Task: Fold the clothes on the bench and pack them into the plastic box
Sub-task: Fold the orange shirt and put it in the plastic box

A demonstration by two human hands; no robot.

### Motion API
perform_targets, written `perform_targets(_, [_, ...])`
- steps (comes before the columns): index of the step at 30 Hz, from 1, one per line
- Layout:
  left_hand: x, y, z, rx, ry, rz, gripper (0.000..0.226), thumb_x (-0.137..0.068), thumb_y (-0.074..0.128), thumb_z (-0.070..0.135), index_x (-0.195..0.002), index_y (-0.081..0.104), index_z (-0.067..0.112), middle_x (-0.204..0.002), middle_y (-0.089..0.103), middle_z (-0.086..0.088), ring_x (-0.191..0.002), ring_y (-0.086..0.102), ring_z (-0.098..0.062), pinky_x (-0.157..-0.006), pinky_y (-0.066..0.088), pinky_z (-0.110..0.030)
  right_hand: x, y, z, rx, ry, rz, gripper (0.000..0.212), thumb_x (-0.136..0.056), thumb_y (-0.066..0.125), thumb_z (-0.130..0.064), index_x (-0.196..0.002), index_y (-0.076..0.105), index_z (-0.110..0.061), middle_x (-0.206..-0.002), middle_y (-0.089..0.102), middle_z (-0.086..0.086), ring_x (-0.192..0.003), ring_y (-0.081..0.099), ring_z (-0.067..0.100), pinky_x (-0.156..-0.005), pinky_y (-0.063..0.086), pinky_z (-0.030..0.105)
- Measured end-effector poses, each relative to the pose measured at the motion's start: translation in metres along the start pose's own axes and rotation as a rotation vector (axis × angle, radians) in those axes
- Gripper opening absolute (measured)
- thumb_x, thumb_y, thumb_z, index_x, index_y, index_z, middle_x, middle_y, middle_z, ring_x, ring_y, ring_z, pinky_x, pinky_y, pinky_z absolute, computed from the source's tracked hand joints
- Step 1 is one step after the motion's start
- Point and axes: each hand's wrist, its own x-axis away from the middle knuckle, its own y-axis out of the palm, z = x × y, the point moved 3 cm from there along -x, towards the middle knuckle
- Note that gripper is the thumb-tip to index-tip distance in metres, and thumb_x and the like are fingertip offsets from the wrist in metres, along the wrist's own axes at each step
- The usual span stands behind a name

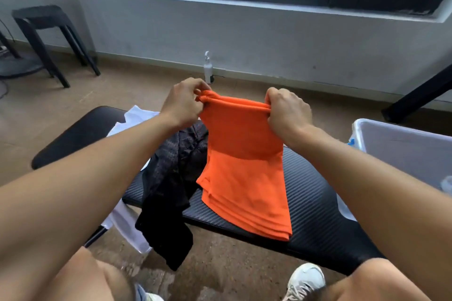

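Your left hand [182, 102] and right hand [287, 109] each pinch a top corner of the orange shirt [244, 166] at mid-frame, its folded lower half lying on the desk [318, 203]. The black garment [168, 190] and white one [127, 225] lie unfolded at left. The box [403, 144], at right, seems to have nothing packed yet, so most work remains.
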Motion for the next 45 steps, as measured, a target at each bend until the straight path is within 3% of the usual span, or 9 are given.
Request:
perform_targets(5, [0.052,0.008,-0.016,0.104,0.02,-0.292,0.034,-0.08,0.068,-0.005,-0.087,0.068,0.029,-0.102,0.075,-0.004,-0.087,0.073,-0.024,-0.082,0.059,-0.045,0.062,0.007,-0.007,0.095,-0.127,-0.303,0.019,-0.086,0.056,-0.01,-0.103,0.056,-0.019,-0.11,0.063,0.01,-0.105,0.061,0.035,-0.071,0.039,0.035])
perform_targets(13, [0.098,0.004,-0.019,-0.042,0.146,-0.581,0.027,-0.07,0.08,0.037,-0.094,0.07,0.035,-0.096,0.073,0.009,-0.091,0.068,-0.015,-0.083,0.053,-0.044,0.111,0.005,-0.005,0.253,-0.196,-0.638,0.02,-0.086,0.066,-0.025,-0.104,0.06,-0.031,-0.094,0.059,-0.008,-0.102,0.062,0.023,-0.069,0.037,0.031])
perform_targets(20, [0.109,0.016,-0.018,-0.175,0.143,-0.797,0.029,-0.065,0.088,0.027,-0.089,0.074,0.034,-0.093,0.071,0.011,-0.086,0.064,-0.009,-0.08,0.051,-0.034,0.132,0.004,-0.013,0.257,-0.389,-0.813,0.018,-0.085,0.069,-0.029,-0.092,0.053,-0.033,-0.074,0.042,-0.01,-0.098,0.059,0.022,-0.068,0.041,0.031])
perform_targets(25, [0.121,0.013,-0.01,-0.321,0.056,-1.076,0.044,-0.056,0.083,0.066,-0.093,0.074,0.042,-0.098,0.069,0.017,-0.093,0.062,-0.002,-0.088,0.051,-0.028,0.143,0.005,-0.011,0.209,-0.403,-1.077,0.051,-0.075,0.065,-0.075,-0.084,0.069,-0.025,-0.074,0.066,-0.007,-0.074,0.06,0.012,-0.062,0.044,0.03])
perform_targets(28, [0.11,0.021,-0.005,-0.217,-0.031,-0.863,0.046,-0.07,0.072,0.07,-0.08,0.073,0.026,-0.081,0.072,0.007,-0.083,0.066,-0.014,-0.078,0.052,-0.034,0.128,0.016,-0.002,0.07,-0.262,-0.998,0.05,-0.082,0.059,-0.074,-0.075,0.065,-0.025,-0.065,0.06,-0.006,-0.066,0.055,0.011,-0.066,0.048,0.031])
perform_targets(31, [0.095,0.038,-0.011,-0.172,-0.062,-0.507,0.034,-0.079,0.075,0.056,-0.091,0.064,0.026,-0.089,0.068,0.011,-0.087,0.064,-0.013,-0.076,0.05,-0.03,0.103,0.034,0.015,0.078,-0.117,-0.711,0.053,-0.079,0.072,-0.062,-0.12,0.061,-0.031,-0.113,0.065,-0.004,-0.112,0.06,0.021,-0.095,0.051,0.04])
perform_targets(34, [0.088,0.062,-0.022,-0.145,-0.08,-0.519,0.063,-0.076,0.08,0.048,-0.128,0.056,0.023,-0.122,0.063,0.006,-0.108,0.062,-0.015,-0.096,0.05,-0.036,0.094,0.051,0.028,0.128,-0.01,-0.711,0.086,-0.072,0.078,-0.061,-0.142,0.045,-0.024,-0.139,0.052,0.002,-0.13,0.05,0.025,-0.105,0.045,0.045])
perform_targets(38, [0.083,0.083,-0.026,-0.203,-0.016,-0.666,0.094,-0.07,0.087,0.041,-0.149,0.04,0.025,-0.141,0.053,-0.002,-0.133,0.045,-0.023,-0.111,0.041,-0.043,0.088,0.062,0.034,0.096,0.075,-0.785,0.08,-0.065,0.084,-0.06,-0.129,0.055,-0.02,-0.124,0.063,0.003,-0.113,0.059,0.025,-0.095,0.051,0.04])
perform_targets(45, [0.07,0.085,-0.015,-0.233,0.065,-0.715,0.032,-0.063,0.089,0.027,-0.086,0.067,0.025,-0.092,0.067,0.001,-0.089,0.063,-0.02,-0.078,0.053,-0.036,0.088,0.061,0.038,-0.099,0.134,-0.802,0.04,-0.073,0.085,-0.042,-0.102,0.068,-0.021,-0.096,0.07,-0.002,-0.089,0.065,0.019,-0.069,0.046,0.029])
